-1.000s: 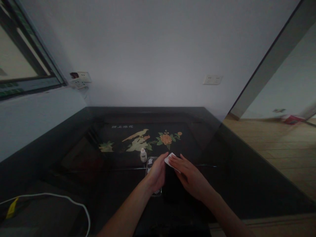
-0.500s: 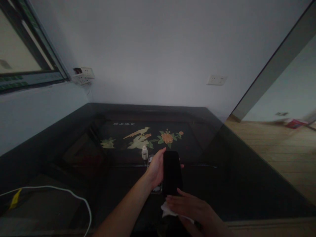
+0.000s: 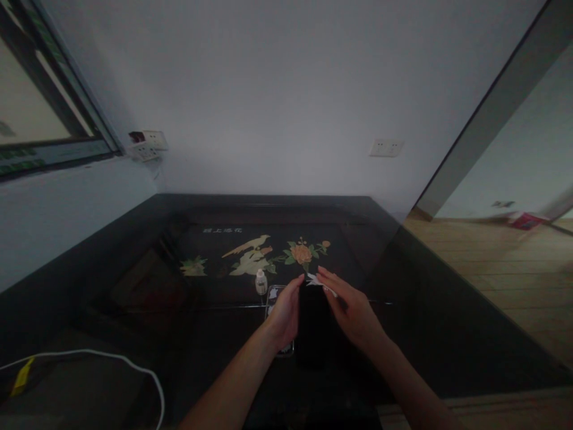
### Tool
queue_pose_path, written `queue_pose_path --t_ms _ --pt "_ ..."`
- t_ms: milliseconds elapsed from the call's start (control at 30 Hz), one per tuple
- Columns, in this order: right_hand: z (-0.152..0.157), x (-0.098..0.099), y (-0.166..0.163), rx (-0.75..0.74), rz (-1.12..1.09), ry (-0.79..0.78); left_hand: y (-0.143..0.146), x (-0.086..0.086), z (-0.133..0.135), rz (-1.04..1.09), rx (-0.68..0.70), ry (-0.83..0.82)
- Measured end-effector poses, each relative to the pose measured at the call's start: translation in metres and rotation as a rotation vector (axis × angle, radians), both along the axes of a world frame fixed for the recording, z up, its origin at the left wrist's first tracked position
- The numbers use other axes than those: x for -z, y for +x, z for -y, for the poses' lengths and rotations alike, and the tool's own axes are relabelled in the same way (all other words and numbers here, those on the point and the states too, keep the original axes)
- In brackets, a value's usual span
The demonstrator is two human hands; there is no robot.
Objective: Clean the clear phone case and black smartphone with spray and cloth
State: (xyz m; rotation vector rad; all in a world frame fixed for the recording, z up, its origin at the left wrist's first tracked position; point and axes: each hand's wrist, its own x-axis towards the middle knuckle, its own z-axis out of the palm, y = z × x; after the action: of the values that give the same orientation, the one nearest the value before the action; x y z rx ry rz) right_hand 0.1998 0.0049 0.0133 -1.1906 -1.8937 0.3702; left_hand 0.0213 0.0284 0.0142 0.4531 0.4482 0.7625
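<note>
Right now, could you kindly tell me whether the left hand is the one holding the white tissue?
No, the white tissue is held at the fingertips of the right hand.

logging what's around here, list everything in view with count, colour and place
walls: several, pale, back and sides
floor: 1, wood-brown, right
window: 1, dark frame, upper left
sockets: several, white, on the walls
object: 1, red, far right
table: 1, black, centre
picture: 1, multicoloured, tabletop
case: 1, clear-white, tabletop, partly hidden
bottle: 1, whitish, left of the case
cable: 1, white, lower left
tag: 1, yellow, by cable
phone: 1, black, lower centre
cloth or tissue: 1, white, phone's top end
left hand: 1, bare, holding phone
right hand: 1, bare, holding cloth or tissue
</note>
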Motion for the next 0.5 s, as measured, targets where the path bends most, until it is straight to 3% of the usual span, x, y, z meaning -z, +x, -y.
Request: queue_pose_path --t_ms 233,500 --pt "0.033 0.008 -0.007 -0.187 0.264 0.015 0.001 -0.005 -0.002 -0.136 -0.106 -0.049" --pt "0.087 -0.009 -0.011 -0.447 0.296 -0.062 -0.005 -0.003 -0.004 -0.086 -0.025 -0.056"
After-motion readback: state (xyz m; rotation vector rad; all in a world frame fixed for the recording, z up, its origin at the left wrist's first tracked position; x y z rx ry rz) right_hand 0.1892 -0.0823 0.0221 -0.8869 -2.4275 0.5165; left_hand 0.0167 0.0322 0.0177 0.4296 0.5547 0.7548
